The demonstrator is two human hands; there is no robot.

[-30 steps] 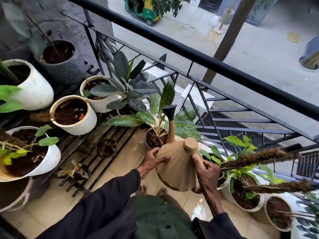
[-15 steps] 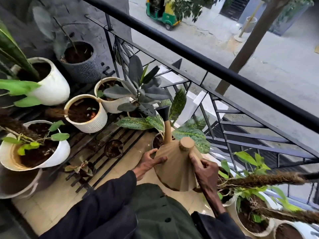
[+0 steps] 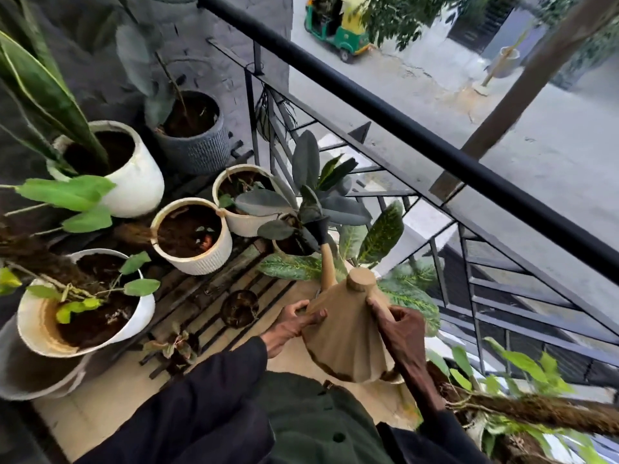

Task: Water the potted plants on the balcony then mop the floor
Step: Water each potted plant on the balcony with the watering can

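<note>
Watering can (image 3: 345,329) just right of + nearer than ribbed white pot (image 3: 196,259). Long axis tilted fwd, spout (image 3: 326,262) aimed up/away at rubber plant (image 3: 306,159). R hand (image 3: 403,333) wraps the handle, hiding it. L hand (image 3: 294,324) pinches can's side. Plant's pot mostly leaf-covered.

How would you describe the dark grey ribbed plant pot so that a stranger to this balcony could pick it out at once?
Start at the black metal balcony railing and follow it to the corner where it meets the grey brick wall. The dark grey ribbed plant pot stands in that corner. Its neighbours are white or cream; it alone is dark grey.
</note>
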